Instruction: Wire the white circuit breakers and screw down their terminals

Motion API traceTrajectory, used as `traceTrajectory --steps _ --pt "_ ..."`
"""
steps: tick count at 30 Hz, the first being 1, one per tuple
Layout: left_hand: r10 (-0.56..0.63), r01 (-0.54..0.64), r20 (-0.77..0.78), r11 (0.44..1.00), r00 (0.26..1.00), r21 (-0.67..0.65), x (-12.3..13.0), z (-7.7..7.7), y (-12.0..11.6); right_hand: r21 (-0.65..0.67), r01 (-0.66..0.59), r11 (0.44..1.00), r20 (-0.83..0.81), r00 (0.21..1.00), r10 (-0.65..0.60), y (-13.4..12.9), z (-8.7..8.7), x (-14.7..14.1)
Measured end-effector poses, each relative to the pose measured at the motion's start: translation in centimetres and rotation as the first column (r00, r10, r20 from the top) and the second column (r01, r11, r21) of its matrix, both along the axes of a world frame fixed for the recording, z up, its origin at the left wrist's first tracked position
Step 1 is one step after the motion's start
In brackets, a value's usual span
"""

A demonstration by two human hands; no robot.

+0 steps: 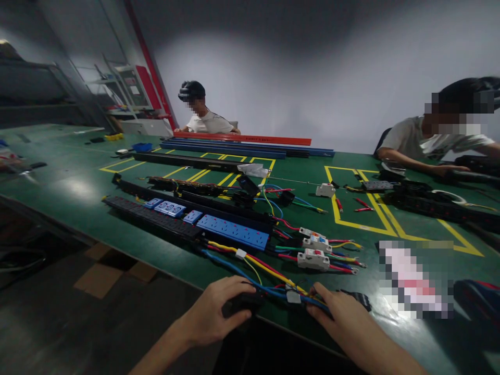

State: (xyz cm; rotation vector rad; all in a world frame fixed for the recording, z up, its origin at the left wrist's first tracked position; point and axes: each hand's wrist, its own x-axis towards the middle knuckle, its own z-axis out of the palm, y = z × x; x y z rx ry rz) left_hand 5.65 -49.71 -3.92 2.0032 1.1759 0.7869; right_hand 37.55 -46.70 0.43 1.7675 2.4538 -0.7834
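Note:
My left hand (pixel 221 310) curls its thumb and fingers around a small dark block-shaped part (pixel 250 299) at the table's near edge. The part's exact kind is hard to make out. My right hand (pixel 344 312) pinches a bundle of blue, yellow and red wires (pixel 269 275), with the wire ends hidden at its fingers. White tags hang on the bundle, one of them (pixel 293 297) between my hands. The wires run back to a long black power strip (pixel 156 217), and a strip with blue sockets (pixel 232 232) lies behind them.
White circuit breakers (pixel 313 259) with wire leads lie beyond my right hand. More strips, orange (pixel 242 138) and blue rails lie farther back on the green table (pixel 164 260). Two people sit across the table, one at a black strip (pixel 437 205) on the right.

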Motion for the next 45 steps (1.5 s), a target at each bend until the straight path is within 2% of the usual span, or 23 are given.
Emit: traceTrajectory --steps 2,5,7,11,14,16,19,22,24,26,28,31,33,37,40,42,45 --pt "0.108 -0.099 0.130 0.993 0.986 -0.071 -0.5 0.1 0.5 -0.005 -0.022 1.000 -0.064 0.998 0.022 -0.2 0.6 0.5" --pt "0.292 -0.262 0.280 0.955 0.914 -0.140 -0.7 1.1 1.5 -0.033 -0.044 0.998 -0.120 0.992 0.040 -0.6 1.4 1.2" --pt "0.331 -0.303 0.315 0.943 0.890 -0.137 -0.3 1.8 2.5 -0.035 -0.054 0.998 -0.136 0.990 0.049 -0.7 1.8 1.5" --pt "0.248 -0.227 0.238 0.967 0.939 -0.111 0.6 2.6 5.1 0.077 -0.055 0.995 -0.144 0.987 0.066 -0.7 2.2 2.4" --pt "0.110 -0.103 0.146 0.993 0.983 -0.056 0.5 2.4 6.1 0.208 0.036 0.977 -0.102 0.995 -0.014 -0.3 1.6 4.5" --pt "0.031 -0.023 0.137 0.998 0.990 -0.057 0.2 2.1 6.0 0.233 0.099 0.968 -0.043 0.995 -0.091 0.0 0.7 6.6" --pt "-0.017 0.027 0.144 0.997 0.989 -0.067 -0.3 1.5 5.1 0.141 0.139 0.980 0.010 0.990 -0.141 0.4 -0.4 9.2" --pt "-0.007 0.014 0.153 0.999 0.988 -0.046 -0.3 1.1 4.1 0.041 0.163 0.986 -0.028 0.986 -0.162 0.8 -0.4 10.1" --pt "0.018 -0.015 0.155 1.000 0.988 -0.017 0.0 1.0 3.6 0.029 0.162 0.986 -0.060 0.985 -0.160 1.0 0.2 9.8" --pt "0.028 -0.032 0.137 0.999 0.990 0.025 0.3 0.8 3.1 0.089 0.144 0.986 -0.065 0.988 -0.138 1.3 1.0 9.3" --pt "0.009 -0.014 0.088 0.998 0.996 0.059 0.7 0.7 2.7 0.226 0.142 0.964 -0.029 0.990 -0.139 1.5 1.6 9.0" --pt "-0.059 0.063 -0.049 0.994 0.997 0.088 1.1 0.4 2.2 0.459 0.108 0.882 0.032 0.990 -0.138 1.5 2.4 8.6" --pt "-0.088 0.105 -0.143 0.988 0.986 0.112 1.1 0.3 2.0 0.606 0.058 0.793 0.046 0.993 -0.108 1.2 2.7 8.2" --pt "-0.100 0.141 -0.251 0.978 0.963 0.152 1.1 0.8 1.9 0.834 -0.021 0.551 0.016 1.000 0.013 0.3 3.2 6.5" --pt "-0.106 0.157 -0.295 0.975 0.950 0.157 1.3 1.7 1.8 0.919 -0.027 0.393 -0.024 0.992 0.124 0.0 3.9 4.7" --pt "-0.106 0.160 -0.297 0.973 0.949 0.167 1.6 2.2 1.8 0.938 -0.058 0.342 -0.025 0.972 0.234 0.0 4.6 3.3" --pt "-0.050 0.098 -0.235 0.976 0.971 0.197 2.5 2.7 2.1 0.939 -0.113 0.324 -0.023 0.922 0.388 0.4 5.5 0.6"
